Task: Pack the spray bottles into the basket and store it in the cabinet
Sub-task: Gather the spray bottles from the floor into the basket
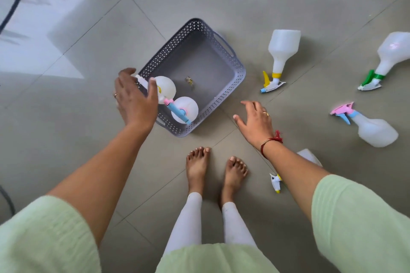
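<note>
- Two spray bottles stand upright in the basket (224,86), crowded into the corner under the left hand; the rest of its floor is bare but for a small scrap. If the left fingers brush that pair on the way out, a bottle could topple and take up room the others need.
- Four more bottles lie on the tiled floor (88,117) beyond the right fingertips: a yellow-trigger bottle (281,51) nearest the basket, a green-trigger bottle (390,55) well apart, a pink-and-blue bottle (375,128) off to the side, and one half hidden under the right forearm (310,156). That hidden one is easy to miss or nudge with the arm.
- The left hand (133,99) hovers over the yellow-capped bottle (166,86), fingers spread and curved; whether they touch it cannot be told. The blue-and-pink one (185,108) stands just beside the thumb.
- The right hand (255,119) is empty, fingers spread and loosely bent, near the basket's corner. Smooth round bottles lying down may roll from a careless grab.
- Bare toes (198,153) sit close behind both hands; a dropped bottle could land on them.
</note>
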### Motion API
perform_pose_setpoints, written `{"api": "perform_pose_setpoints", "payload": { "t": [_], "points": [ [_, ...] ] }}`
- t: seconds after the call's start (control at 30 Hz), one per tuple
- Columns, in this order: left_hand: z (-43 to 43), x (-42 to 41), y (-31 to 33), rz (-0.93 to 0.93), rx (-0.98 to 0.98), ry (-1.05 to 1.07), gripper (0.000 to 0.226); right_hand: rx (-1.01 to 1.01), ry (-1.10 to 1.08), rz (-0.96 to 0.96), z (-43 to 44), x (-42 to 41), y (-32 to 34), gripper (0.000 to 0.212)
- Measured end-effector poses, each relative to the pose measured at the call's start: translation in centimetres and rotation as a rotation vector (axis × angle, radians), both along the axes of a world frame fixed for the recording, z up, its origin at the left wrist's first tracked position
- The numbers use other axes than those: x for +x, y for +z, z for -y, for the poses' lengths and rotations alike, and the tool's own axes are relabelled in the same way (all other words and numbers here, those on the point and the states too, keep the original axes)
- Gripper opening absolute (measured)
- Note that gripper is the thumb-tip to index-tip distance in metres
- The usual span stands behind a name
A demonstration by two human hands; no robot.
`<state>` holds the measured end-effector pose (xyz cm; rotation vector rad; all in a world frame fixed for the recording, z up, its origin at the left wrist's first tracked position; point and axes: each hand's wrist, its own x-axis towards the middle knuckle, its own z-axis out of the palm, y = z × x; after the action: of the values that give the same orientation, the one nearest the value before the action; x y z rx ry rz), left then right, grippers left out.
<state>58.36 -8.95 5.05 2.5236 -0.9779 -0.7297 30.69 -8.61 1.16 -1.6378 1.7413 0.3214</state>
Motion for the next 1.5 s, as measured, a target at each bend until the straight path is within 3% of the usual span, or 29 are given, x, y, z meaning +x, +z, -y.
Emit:
{"api": "perform_pose_setpoints", "payload": {
  "t": [0.07,0.2,0.3,0.47,0.63,0.8,0.9,1.07,1.23,1.33,1.43,1.5],
  "points": [
    [-0.5,-3.1,1.2,-0.002,-0.169,-0.166,0.04,0.028,-0.06,-0.029,-0.8,-1.5,0.2,0.047],
    [-1.4,-11.5,2.0,-0.127,-0.24,-0.525,0.032,0.065,-0.263,-0.09,-2.9,-5.8,0.4,0.048],
    [-3.1,-17.2,0.7,-0.225,-0.129,-0.745,0.032,0.2,-0.375,-0.261,-5.4,-9.7,-0.1,0.043],
    [-7.1,-23.5,-3.9,-0.38,0.184,-0.863,0.026,0.521,-0.475,-0.465,-12.3,-15.9,-1.9,0.047],
    [-10.1,-26.7,-8.0,-0.456,0.45,-0.95,0.02,0.473,-0.658,-0.385,-18.5,-18.7,-5.6,0.062],
    [-11.2,-27.7,-10.7,-0.409,0.606,-1.048,0.021,0.276,-1.325,-0.27,-20.8,-18.3,-9.3,0.091],
    [-10.6,-27.9,-11.9,-0.378,0.626,-1.062,0.02,0.429,-1.46,-0.188,-20.9,-18.0,-12.0,0.084],
    [-9.3,-27.8,-13.0,-0.357,0.594,-1.081,0.021,0.381,-1.131,-0.361,-20.5,-17.4,-15.0,0.047],
    [-8.6,-27.3,-10.5,-0.398,0.577,-0.93,0.023,0.223,-0.767,-0.353,-19.0,-16.2,-11.4,0.036],
    [-8.4,-27.1,-6.9,-0.488,0.555,-0.696,0.043,0.092,-0.502,-0.327,-15.7,-14.4,-6.2,0.031],
    [-7.3,-26.9,-3.4,-0.624,0.534,-0.256,0.077,-0.047,-0.2,-0.272,-11.5,-12.0,-1.2,0.024],
    [-6.0,-26.0,-1.7,-0.682,0.486,0.015,0.084,-0.157,-0.011,-0.242,-7.9,-10.4,1.7,0.023]
  ]
}}
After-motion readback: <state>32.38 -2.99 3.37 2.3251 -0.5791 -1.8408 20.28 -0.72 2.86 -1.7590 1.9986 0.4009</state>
